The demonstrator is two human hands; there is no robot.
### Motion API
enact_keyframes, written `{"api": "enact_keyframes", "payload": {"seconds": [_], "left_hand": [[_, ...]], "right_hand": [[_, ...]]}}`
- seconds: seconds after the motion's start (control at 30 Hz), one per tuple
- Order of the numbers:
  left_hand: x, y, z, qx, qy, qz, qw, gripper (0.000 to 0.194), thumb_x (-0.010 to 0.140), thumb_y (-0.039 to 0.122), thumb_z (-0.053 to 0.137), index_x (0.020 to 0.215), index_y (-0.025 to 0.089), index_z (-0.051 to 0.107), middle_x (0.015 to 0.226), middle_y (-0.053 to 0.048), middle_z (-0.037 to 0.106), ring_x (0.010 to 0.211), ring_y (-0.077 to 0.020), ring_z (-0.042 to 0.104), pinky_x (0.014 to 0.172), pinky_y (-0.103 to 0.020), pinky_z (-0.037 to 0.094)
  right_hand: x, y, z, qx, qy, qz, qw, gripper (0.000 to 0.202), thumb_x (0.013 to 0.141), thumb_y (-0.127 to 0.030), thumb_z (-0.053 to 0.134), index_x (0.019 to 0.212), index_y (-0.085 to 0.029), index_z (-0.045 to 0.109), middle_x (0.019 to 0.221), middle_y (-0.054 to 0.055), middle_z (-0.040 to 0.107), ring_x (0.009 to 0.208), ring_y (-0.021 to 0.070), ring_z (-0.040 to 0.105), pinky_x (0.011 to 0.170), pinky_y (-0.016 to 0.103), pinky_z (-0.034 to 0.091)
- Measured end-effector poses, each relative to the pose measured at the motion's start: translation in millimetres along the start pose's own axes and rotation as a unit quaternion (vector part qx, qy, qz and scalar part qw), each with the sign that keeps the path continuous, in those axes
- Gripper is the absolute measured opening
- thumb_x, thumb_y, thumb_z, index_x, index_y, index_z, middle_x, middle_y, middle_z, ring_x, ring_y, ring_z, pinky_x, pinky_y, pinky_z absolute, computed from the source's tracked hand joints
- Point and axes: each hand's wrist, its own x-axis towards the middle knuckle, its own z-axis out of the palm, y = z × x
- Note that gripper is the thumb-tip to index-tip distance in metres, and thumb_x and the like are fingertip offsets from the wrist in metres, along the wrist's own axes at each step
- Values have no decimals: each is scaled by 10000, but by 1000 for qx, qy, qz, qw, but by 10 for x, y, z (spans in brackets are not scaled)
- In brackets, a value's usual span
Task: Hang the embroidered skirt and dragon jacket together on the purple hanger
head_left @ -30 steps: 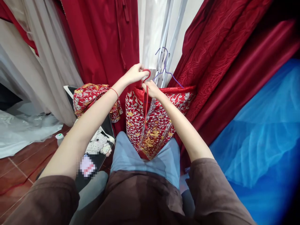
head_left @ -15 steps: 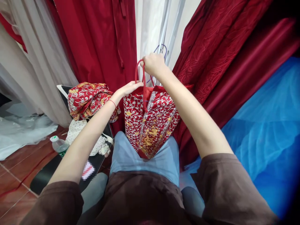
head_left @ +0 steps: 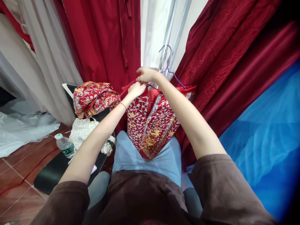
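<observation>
A red bodice (head_left: 154, 131) with silver and gold embroidery hangs on a purple wire hanger (head_left: 168, 62), its pointed lower end resting against the wearer's blue trousers. Along its top edge runs a thin red cord (head_left: 124, 90). My left hand (head_left: 137, 90) is closed on this cord at the top left of the bodice. Just above it, my right hand (head_left: 148, 75) has bent fingers touching the left hand, closed around the cord; its fingertips are partly hidden.
To the left, a black chair (head_left: 50, 172) carries a bundled red embroidered garment (head_left: 93, 98), a dotted white bag (head_left: 82, 131) and a water bottle (head_left: 64, 145). Dark red gowns (head_left: 217, 53) and blue tulle (head_left: 257, 140) hang at right. Behind the hanger stands a metal rack (head_left: 167, 28).
The cord's raised loop has come down and now stretches to the left. My right hand has dropped to meet my left hand, whose fingers have curled in. More of the hanger shows.
</observation>
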Motion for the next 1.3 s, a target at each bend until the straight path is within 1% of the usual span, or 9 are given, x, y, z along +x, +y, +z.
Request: {"api": "enact_keyframes", "payload": {"seconds": [0.1,0.23,0.3,0.43,0.57,0.7,0.83,1.07,1.3], "left_hand": [[15,5,34,29,11,-18,999,536,917,583,488,1218,205,721,1281,-183,717,1278,-400,611,993,-440,449],[12,33,60,30,14,-32,999,449,872,554,596,1083,190,751,1161,-189,747,1245,-389,623,969,-415,453],[0,41,70,21,10,-20,1000,454,878,598,583,978,191,759,1042,-169,763,1204,-377,639,940,-394,458],[-80,45,99,22,21,3,1000,582,883,722,497,873,197,748,919,-148,749,1153,-360,647,911,-371,451],[-217,83,157,41,35,10,998,655,892,767,421,957,199,740,987,-169,742,1208,-344,600,930,-369,436],[-324,151,226,50,31,14,998,693,905,779,374,1021,197,732,993,-171,736,1220,-338,587,928,-355,428],[-353,186,287,56,67,3,996,692,947,739,339,1047,176,731,1017,-177,729,1212,-334,582,934,-356,417],[-375,202,315,68,97,-8,993,680,971,704,333,1050,164,739,1052,-189,726,1203,-344,579,931,-367,404],[-387,184,298,60,77,5,995,679,957,726,339,1066,180,728,1019,-178,725,1230,-354,565,923,-357,408]], "right_hand": [[-276,37,35,-2,-27,17,999,172,901,-171,575,999,-91,691,873,71,709,871,206,680,904,408,557],[-876,-177,50,47,126,-15,991,282,968,-193,387,1058,-134,648,966,79,703,913,188,668,907,380,537],[-1260,-251,184,72,208,9,976,298,992,-240,342,1053,-162,622,972,75,693,900,181,665,877,358,537],[-2047,-206,852,146,275,191,931,290,999,-311,297,1028,-220,571,864,49,676,792,187,656,807,353,541],[-2503,-140,1675,205,257,332,884,112,893,-306,471,959,-227,516,815,40,646,720,201,634,754,342,534],[-2567,-102,2021,187,256,378,870,213,868,-354,547,1025,-225,483,946,86,656,852,240,645,830,380,531],[-2542,-38,2001,158,293,407,851,194,900,-333,506,1053,-222,464,960,94,645,897,244,644,876,394,528],[-2517,-24,1988,128,305,405,852,36,911,-266,461,939,-243,470,1088,148,634,1001,255,609,954,417,514],[-2423,59,2010,202,296,414,837,104,871,-266,486,776,-250,450,852,56,630,838,211,629,879,359,518]]}}
